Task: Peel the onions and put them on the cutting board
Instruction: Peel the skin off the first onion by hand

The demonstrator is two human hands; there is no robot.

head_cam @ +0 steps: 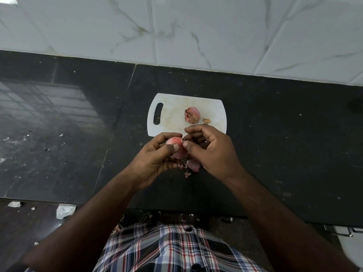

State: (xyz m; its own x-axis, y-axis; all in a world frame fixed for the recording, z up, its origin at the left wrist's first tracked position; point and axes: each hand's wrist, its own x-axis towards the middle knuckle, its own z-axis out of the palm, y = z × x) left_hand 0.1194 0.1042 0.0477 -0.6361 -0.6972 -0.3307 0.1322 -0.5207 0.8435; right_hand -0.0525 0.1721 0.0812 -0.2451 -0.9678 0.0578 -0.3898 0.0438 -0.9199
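Hands [157, 156] [212, 152] gripping one onion [175, 146], another on board [176, 108]

Surface [275, 134]: black polished stone, seamed, speckled with pale crumbs.
Wall [216, 26]: white marble-look tiles with grey veining, behind the surface.
Paper scraps [64, 211]: crumpled white pieces on the dark floor, lower left.
Shirt [167, 250]: plaid, white, navy and red, buttoned.
Metal handle [342, 232]: lower right, below surface edge.

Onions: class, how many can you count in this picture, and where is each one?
2. One onion lies on the white cutting board; the other onion is held in the left hand while the right hand peels it. More may be hidden.
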